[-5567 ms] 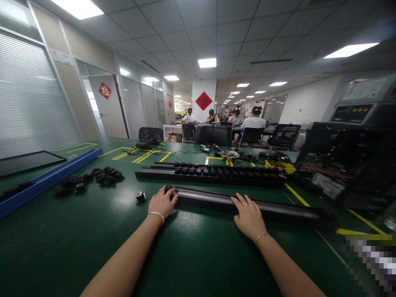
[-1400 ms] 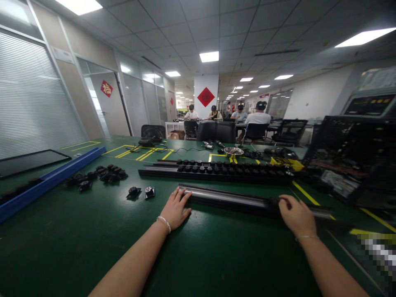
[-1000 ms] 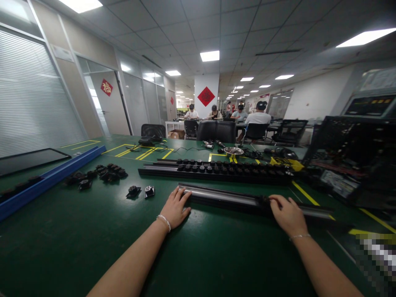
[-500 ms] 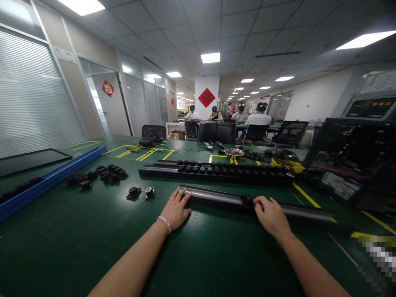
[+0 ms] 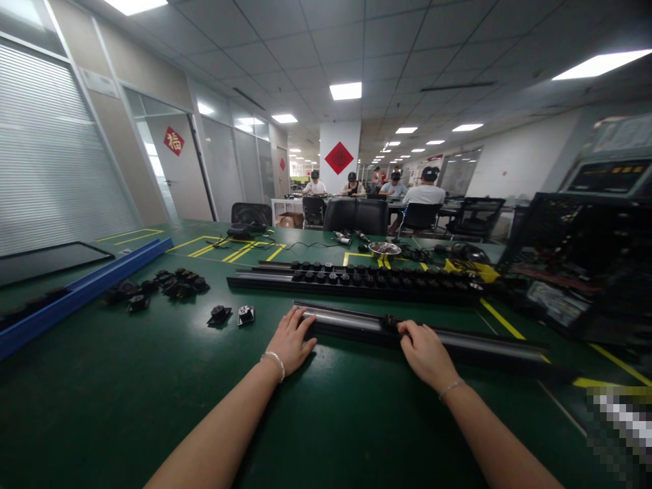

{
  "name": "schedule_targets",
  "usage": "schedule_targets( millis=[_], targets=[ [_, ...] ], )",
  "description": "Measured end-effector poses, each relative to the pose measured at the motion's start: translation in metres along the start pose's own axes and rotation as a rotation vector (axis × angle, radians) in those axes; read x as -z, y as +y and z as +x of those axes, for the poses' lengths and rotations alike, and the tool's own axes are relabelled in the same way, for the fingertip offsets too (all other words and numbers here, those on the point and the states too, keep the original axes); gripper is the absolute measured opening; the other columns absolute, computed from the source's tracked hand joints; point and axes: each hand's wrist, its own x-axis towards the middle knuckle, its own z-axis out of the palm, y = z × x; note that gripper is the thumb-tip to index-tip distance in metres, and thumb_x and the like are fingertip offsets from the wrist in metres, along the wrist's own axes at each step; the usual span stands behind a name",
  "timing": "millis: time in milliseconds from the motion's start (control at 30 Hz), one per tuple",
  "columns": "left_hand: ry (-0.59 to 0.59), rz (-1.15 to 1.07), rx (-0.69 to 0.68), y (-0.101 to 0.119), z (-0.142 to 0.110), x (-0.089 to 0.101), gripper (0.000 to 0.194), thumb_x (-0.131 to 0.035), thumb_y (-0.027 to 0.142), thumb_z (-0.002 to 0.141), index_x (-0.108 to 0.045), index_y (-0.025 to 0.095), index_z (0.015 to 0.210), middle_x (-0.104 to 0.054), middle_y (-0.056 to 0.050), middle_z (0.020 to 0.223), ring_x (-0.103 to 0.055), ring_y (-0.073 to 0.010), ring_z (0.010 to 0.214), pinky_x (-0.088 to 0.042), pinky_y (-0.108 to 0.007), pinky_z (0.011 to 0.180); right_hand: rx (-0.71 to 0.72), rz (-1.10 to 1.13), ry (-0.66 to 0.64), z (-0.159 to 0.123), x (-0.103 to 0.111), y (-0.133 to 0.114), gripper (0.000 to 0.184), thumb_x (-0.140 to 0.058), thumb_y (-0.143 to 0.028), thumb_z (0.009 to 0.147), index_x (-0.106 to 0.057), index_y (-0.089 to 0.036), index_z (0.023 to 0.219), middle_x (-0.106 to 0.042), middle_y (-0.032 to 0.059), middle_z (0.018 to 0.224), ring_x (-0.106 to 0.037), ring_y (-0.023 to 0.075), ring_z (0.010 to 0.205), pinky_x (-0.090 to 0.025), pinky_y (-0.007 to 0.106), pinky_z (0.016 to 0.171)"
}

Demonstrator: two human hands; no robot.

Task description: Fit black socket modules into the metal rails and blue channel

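A long black rail with a shiny grey channel [image 5: 351, 320] lies across the green table in front of me. My left hand [image 5: 290, 343] rests at its left end, fingers spread over the edge and thumb apart near the table. Midway along the rail sits a small dark part [image 5: 390, 321]. Against its right side, the bent fingers of my right hand [image 5: 425, 353] are closed; the fingertips are partly hidden. Left of the rail, two small black parts on square bases lie loose: one dark [image 5: 219, 314], the other with a silvery top [image 5: 246, 314].
Behind the rail stand black rails filled with rows of small round parts [image 5: 356, 279]. A pile of dark parts [image 5: 180, 284] and a blue channel [image 5: 84, 299] lie left. A metal bowl [image 5: 384, 249] and cables are farther back; electronic equipment [image 5: 560, 272] is right. People sit beyond.
My right hand and the small dark part have moved left along the rail. My left hand stays at the rail's left end.
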Motion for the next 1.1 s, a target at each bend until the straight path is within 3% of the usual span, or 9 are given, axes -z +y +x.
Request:
schedule_targets(
  millis=[333,767,1100],
  targets=[
    [-0.013,-0.008,0.026,0.005,0.001,-0.001,0.052,-0.048,0.037,0.081,-0.039,0.023,0.130,-0.032,-0.008,0.143,-0.018,-0.0267,0.135,-0.022,-0.050,0.108,0.000,-0.025,-0.069,0.005,-0.007,-0.012,0.022,-0.035,-0.016,0.076,-0.054,-0.018,0.086,-0.062,0.0056,0.090,-0.053,0.0179,0.089,-0.035,0.031,0.085],
    [-0.009,-0.015,0.039,0.004,0.002,-0.002,0.051,-0.049,0.037,0.080,-0.041,0.024,0.130,-0.031,-0.008,0.144,-0.018,-0.0261,0.135,-0.021,-0.048,0.109,-0.010,-0.002,-0.115,0.008,-0.008,-0.023,0.019,-0.034,-0.014,0.074,-0.050,-0.019,0.081,-0.058,0.0041,0.085,-0.050,0.0166,0.084,-0.034,0.028,0.079],
    [0.012,-0.024,0.026,0.001,0.002,-0.002,0.053,-0.052,0.037,0.079,-0.042,0.024,0.129,-0.032,-0.009,0.143,-0.019,-0.0266,0.135,-0.023,-0.048,0.108,0.004,-0.022,-0.149,0.016,-0.015,-0.047,0.020,-0.035,-0.011,0.073,-0.052,-0.018,0.081,-0.058,0.0043,0.085,-0.049,0.0157,0.084,-0.031,0.026,0.079]
  ],
)
